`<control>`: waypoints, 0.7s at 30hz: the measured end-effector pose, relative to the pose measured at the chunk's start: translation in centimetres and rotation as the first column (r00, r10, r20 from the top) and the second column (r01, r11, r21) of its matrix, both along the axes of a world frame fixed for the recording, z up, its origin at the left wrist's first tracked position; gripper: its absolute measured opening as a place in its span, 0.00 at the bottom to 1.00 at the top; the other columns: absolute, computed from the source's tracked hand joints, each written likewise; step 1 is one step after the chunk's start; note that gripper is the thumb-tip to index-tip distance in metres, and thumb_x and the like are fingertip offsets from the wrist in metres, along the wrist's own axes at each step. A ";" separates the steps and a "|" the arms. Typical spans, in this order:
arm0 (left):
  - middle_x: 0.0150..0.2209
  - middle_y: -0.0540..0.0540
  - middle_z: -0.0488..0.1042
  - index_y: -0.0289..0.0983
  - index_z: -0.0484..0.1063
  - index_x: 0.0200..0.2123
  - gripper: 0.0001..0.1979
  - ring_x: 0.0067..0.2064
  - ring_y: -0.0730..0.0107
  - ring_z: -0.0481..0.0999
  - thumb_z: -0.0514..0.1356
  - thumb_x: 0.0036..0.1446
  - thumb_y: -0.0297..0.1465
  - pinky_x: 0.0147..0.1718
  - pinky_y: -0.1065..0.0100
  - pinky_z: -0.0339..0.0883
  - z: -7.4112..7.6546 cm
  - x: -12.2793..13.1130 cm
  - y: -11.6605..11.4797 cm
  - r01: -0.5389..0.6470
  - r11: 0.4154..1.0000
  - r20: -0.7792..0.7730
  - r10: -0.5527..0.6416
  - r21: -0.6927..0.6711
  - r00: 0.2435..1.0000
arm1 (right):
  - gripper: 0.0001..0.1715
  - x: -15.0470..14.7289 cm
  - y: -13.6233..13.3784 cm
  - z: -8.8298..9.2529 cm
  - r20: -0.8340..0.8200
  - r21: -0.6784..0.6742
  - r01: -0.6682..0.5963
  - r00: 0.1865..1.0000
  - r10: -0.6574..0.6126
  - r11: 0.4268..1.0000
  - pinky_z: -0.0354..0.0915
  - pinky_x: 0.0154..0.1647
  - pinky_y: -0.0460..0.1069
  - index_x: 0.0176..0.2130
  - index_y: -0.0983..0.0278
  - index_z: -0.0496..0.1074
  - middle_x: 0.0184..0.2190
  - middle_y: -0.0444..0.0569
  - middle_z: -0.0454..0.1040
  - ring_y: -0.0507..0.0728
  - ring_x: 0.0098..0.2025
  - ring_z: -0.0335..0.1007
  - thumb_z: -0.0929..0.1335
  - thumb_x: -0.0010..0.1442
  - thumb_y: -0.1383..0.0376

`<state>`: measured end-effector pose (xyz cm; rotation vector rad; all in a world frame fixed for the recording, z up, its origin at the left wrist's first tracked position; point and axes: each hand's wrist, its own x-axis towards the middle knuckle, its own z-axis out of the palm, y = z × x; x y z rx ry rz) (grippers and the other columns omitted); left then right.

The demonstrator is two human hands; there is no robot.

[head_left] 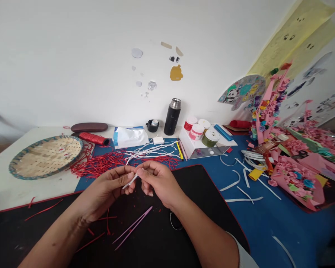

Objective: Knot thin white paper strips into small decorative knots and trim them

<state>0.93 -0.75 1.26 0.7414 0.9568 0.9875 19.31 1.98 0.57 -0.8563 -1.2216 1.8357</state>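
Wall's plain white, and the counter [268,230] is part blue, part pale. What's going on over the black mat [184,186]?

Both hands are raised just above its middle. The left hand [106,190] and the right hand [159,182] nearly meet, fingertips together.

Is either grip open?

No, both are closed, pinching one short white paper strip [131,181] between them. It sits at a tilt, with its lower end poking out toward the left hand.

What's lying on the mat itself?

Two thin purple strips [132,227] form a narrow V just below the hands, and a few red paper shreds [96,219] lie to their left.

And beyond the mat?

Past its far left edge sits a round woven basket [46,157], with a heap of red shreds [97,165] beside it. Behind its far edge are a tangle of white strips [150,150], a black thermos [172,116] and some paint jars [197,130]. Off its right edge, loose white pieces [231,184] lie on the blue, with a pink paper flower craft [297,178] farther along.
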 end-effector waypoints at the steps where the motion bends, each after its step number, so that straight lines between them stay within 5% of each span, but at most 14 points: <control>1: 0.26 0.49 0.77 0.38 0.85 0.35 0.18 0.29 0.71 0.72 0.82 0.45 0.41 0.30 0.73 0.69 -0.1 0.0 0.0 -0.026 1.000 -0.012 0.026 0.006 1.000 | 0.25 0.0 0.0 0.0 0.031 0.018 0.008 0.999 -0.008 1.000 0.53 0.18 0.45 0.42 0.63 0.74 0.18 0.36 0.68 0.49 0.19 0.62 0.76 0.59 0.47; 6: 0.27 0.49 0.77 0.38 0.83 0.31 0.18 0.29 0.69 0.72 0.81 0.45 0.43 0.29 0.71 0.66 -0.4 -0.2 0.2 -0.147 0.984 -0.130 0.160 0.100 0.979 | 0.19 -0.1 0.1 -0.5 0.152 0.133 0.017 0.988 -0.037 0.991 0.55 0.20 0.44 0.43 0.63 0.74 0.18 0.35 0.67 0.49 0.18 0.61 0.72 0.65 0.50; 12: 0.28 0.48 0.79 0.40 0.82 0.31 0.18 0.32 0.63 0.75 0.76 0.51 0.49 0.33 0.67 0.67 0.5 0.1 0.2 -0.076 0.955 -0.372 0.183 0.285 0.910 | 0.13 -0.2 0.1 -1.4 0.243 0.279 0.052 0.962 -0.123 0.959 0.63 0.25 0.45 0.44 0.62 0.76 0.24 0.38 0.70 0.49 0.22 0.66 0.70 0.68 0.55; 21: 0.31 0.48 0.80 0.41 0.82 0.35 0.18 0.34 0.63 0.77 0.75 0.54 0.48 0.35 0.67 0.69 -0.3 -0.2 0.1 -0.097 0.955 -0.297 0.183 0.282 0.937 | 0.12 -0.1 -0.2 -0.9 0.249 0.285 0.050 0.960 -0.125 0.957 0.63 0.25 0.46 0.41 0.63 0.75 0.23 0.39 0.70 0.50 0.22 0.67 0.70 0.68 0.56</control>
